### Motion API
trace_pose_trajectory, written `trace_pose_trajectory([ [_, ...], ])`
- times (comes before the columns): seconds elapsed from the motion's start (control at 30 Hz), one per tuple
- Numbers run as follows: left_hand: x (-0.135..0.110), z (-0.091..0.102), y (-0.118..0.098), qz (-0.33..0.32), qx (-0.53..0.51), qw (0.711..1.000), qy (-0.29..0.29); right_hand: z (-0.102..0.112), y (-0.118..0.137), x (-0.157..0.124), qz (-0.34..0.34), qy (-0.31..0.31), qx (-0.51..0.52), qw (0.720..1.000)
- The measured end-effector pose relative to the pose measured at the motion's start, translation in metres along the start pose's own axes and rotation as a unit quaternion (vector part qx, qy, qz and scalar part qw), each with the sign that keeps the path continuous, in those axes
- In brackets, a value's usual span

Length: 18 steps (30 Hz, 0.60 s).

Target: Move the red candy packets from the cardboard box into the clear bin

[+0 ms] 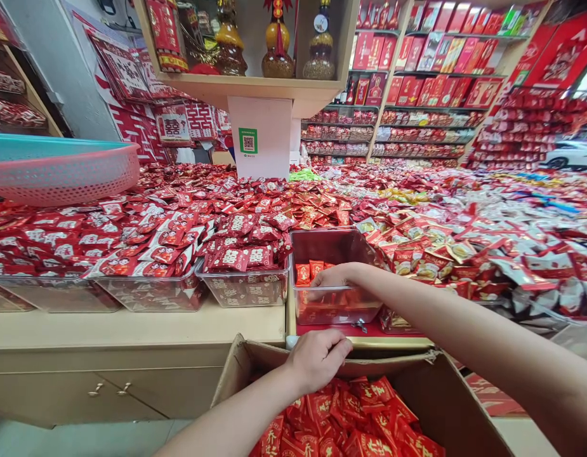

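The packets in the brown box were red with gold lettering.
Beyond the box, bags were maroon with pale characters and a sign green with a black-and-white square pattern; to its far left, one basket was pink, another basket turquoise.

The light is bright, wide-angle distortion tilts the shelves, and far-right packets blur.

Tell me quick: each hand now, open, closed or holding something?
Left hand: curled at the far edge of the cardboard box; hold unclear.
Right hand: in the plastic bin among red packets; grip can't be told.
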<state>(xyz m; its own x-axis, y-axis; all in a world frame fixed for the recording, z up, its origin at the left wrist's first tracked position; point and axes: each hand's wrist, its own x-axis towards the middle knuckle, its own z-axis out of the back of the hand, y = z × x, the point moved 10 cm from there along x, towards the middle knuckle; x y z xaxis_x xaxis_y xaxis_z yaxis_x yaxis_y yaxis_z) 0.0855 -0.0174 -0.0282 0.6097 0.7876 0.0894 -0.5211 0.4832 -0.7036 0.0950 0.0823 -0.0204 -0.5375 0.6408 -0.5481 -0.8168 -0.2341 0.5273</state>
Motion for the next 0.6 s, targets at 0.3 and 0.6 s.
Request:
trace_pose_trajectory([
  [0.3,0.001,0.001,-0.003,-0.013,0.007,1.0,-0.009,0.015,-0.001,0.008,-0.001,-0.06,-0.032,0.998],
  [0.6,-0.022,-0.001,-0.039,-0.21,0.084,0.974,0.001,0.011,0.082,-0.131,0.194,-0.305,-0.068,0.93],
])
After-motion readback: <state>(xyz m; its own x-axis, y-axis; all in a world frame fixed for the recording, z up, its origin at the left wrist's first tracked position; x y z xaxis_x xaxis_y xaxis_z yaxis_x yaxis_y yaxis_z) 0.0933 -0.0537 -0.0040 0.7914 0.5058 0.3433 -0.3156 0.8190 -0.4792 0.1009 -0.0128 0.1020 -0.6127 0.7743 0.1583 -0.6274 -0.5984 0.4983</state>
